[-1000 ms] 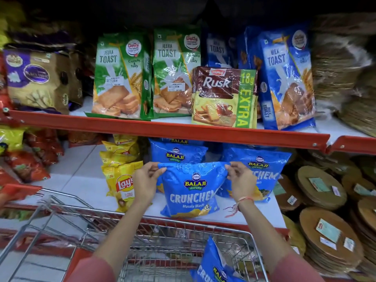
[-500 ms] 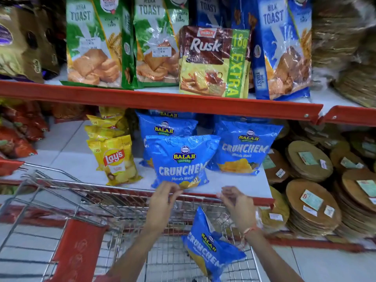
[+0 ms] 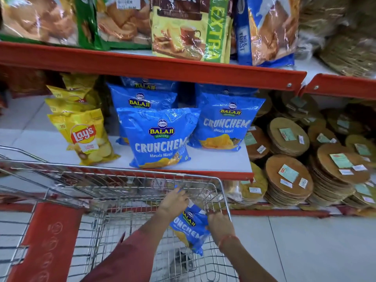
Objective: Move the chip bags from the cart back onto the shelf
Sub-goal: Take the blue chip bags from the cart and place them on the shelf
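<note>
We read "BALAJI WAFERS CRUNCHEM Masala Masti" on the blue bag (image 3: 159, 138) at the shelf's (image 3: 203, 169) front edge, beside a yellow Lay's bag (image 3: 85, 137). Half a second ago our hands were only reaching; now the left hand (image 3: 173, 201) and right hand (image 3: 220, 223) both grip the Crunchem bag (image 3: 190, 226) inside the cart (image 3: 122, 171), near its front right corner.

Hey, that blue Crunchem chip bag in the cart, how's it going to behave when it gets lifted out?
The blue Crunchem chip bag looks puffy, so probably light for its size. Its glossy film shows creases under the left hand and right hand, suggesting it is floppy and maybe slippery. The chips inside are likely fragile; a gentle grip seems wise.
</note>
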